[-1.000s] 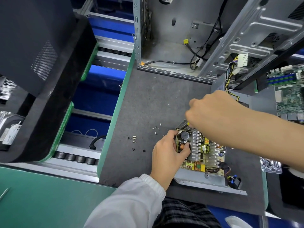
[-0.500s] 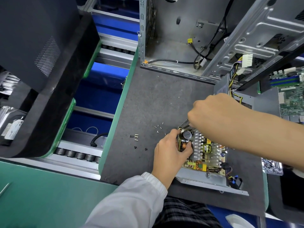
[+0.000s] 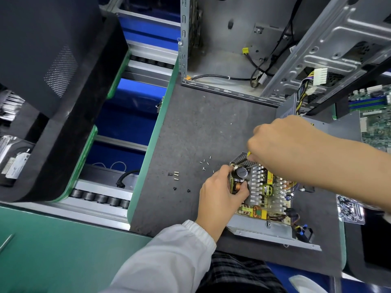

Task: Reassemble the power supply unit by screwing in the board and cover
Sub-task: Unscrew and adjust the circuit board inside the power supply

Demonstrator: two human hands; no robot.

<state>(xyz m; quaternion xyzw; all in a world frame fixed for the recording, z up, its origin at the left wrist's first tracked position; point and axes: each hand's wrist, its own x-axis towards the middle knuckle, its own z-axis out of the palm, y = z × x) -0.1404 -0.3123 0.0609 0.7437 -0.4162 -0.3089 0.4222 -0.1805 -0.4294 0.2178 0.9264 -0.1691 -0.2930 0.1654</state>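
Both your hands have stayed put: left hand [image 3: 221, 194] grips the board [image 3: 267, 190] by its capacitor; right hand [image 3: 283, 144] pinches a yellow-handled screwdriver [image 3: 245, 157] above it.

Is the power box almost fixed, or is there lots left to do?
Some way to go. Done: the circuit board already sits in its metal tray. In hand: the left hand grips the board's corner while the right hand works a yellow-handled tool there, probably driving a screw. Left: loose screws lie on the mat, and no cover is on.
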